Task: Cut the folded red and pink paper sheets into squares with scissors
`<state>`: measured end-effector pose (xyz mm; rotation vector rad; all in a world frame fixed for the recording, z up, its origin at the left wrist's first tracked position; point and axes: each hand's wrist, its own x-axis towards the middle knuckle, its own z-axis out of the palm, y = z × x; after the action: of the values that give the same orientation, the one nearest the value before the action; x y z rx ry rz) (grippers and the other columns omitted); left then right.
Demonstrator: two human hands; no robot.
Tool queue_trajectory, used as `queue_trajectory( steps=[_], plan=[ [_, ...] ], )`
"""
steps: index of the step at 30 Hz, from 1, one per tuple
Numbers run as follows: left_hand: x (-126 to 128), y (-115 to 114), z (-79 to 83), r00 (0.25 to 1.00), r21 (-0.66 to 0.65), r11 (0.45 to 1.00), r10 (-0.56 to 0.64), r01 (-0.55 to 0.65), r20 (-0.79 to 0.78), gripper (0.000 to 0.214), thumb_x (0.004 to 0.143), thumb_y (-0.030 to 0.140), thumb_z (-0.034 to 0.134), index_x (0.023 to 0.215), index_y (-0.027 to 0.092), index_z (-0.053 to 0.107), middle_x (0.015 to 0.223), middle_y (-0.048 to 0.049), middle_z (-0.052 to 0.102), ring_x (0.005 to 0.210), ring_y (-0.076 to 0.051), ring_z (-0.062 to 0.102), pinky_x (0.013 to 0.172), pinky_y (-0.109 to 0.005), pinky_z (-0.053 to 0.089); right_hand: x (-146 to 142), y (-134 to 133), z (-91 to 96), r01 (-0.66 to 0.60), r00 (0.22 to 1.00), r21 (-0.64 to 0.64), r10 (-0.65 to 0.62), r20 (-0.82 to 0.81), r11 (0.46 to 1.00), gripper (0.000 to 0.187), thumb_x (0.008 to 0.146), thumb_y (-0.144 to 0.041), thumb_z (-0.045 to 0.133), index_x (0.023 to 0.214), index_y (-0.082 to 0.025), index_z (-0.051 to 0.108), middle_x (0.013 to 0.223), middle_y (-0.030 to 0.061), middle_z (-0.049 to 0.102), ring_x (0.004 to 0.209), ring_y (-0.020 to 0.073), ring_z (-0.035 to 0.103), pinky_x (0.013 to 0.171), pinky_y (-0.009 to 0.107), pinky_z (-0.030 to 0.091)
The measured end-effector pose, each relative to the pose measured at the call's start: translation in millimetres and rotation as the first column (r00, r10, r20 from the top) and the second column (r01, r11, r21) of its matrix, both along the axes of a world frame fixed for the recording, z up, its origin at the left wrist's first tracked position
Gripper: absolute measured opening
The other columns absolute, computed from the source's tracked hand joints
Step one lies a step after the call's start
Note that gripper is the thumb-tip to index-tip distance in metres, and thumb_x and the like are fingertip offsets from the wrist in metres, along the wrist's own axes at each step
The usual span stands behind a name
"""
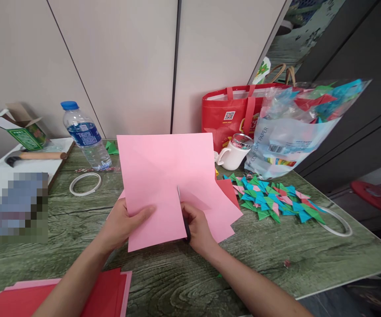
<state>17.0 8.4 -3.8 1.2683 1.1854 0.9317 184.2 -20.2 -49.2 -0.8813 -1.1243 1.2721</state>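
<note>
A pink sheet of paper (165, 169) is held up over the table, cut from its lower edge to about its middle. My left hand (124, 222) grips the sheet at its lower left, thumb on the front and fingers hidden behind. Scissors with dark handles (186, 230) are in my right hand (197, 226), fingers closed around them. One blade shows at the top of the cut. To the right of the cut the paper bends away, and more pink paper corners show there. Red paper (230, 189) lies partly hidden behind.
Red and pink sheets (106, 293) are stacked front left. Folded paper pieces (272, 198) lie right, beside a tape ring (337, 222). A white mug (233, 154), plastic bag (286, 141) and red bag (225, 103) stand behind. A water bottle (86, 136) and hammer (38, 156) are left.
</note>
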Motion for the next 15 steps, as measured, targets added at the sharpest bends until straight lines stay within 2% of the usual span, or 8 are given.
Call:
queue_trajectory(
  steps=[7, 12, 15],
  plan=[
    [-2.7, 2.6, 0.9, 0.993, -0.014, 0.994, -0.109, 0.109, 0.035, 0.02, 0.065, 0.032, 0.069, 0.074, 0.014, 0.067, 0.073, -0.0048, 0.069, 0.058, -0.016, 0.06, 0.048, -0.023, 0.048, 3.2, -0.6, -3.2, 0.066, 0.992, 0.026, -0.068, 0.104, 0.998, 0.016, 0.06, -0.017, 0.066, 0.075, -0.017, 0.061, 0.066, -0.0008, 0.064, 0.062, 0.0157, 0.057, 0.055, 0.025, 0.044],
    [-5.9, 7.0, -0.5, 0.991, -0.031, 0.999, 0.04, -0.037, 0.125, 0.023, 0.065, 0.038, 0.068, 0.071, 0.016, 0.066, 0.069, -0.0034, 0.068, 0.054, -0.015, 0.058, 0.046, -0.024, 0.048, 3.5, -2.6, -11.5, 0.059, 0.984, 0.039, -0.065, 0.167, 0.998, 0.013, 0.062, -0.011, 0.061, 0.073, -0.018, 0.06, 0.065, -0.0016, 0.061, 0.059, 0.0138, 0.054, 0.057, 0.025, 0.043],
    [-7.6, 8.3, -4.5, 0.992, 0.02, 0.993, 0.112, -0.113, 0.058, 0.026, 0.063, 0.039, 0.069, 0.07, 0.014, 0.066, 0.07, -0.0047, 0.068, 0.056, -0.017, 0.058, 0.047, -0.026, 0.048, 2.4, -4.0, -12.8, 0.045, 0.976, 0.032, -0.051, 0.209, 0.998, 0.015, 0.062, -0.008, 0.06, 0.073, -0.018, 0.06, 0.065, -0.0016, 0.06, 0.061, 0.0145, 0.054, 0.058, 0.025, 0.043]
  ],
)
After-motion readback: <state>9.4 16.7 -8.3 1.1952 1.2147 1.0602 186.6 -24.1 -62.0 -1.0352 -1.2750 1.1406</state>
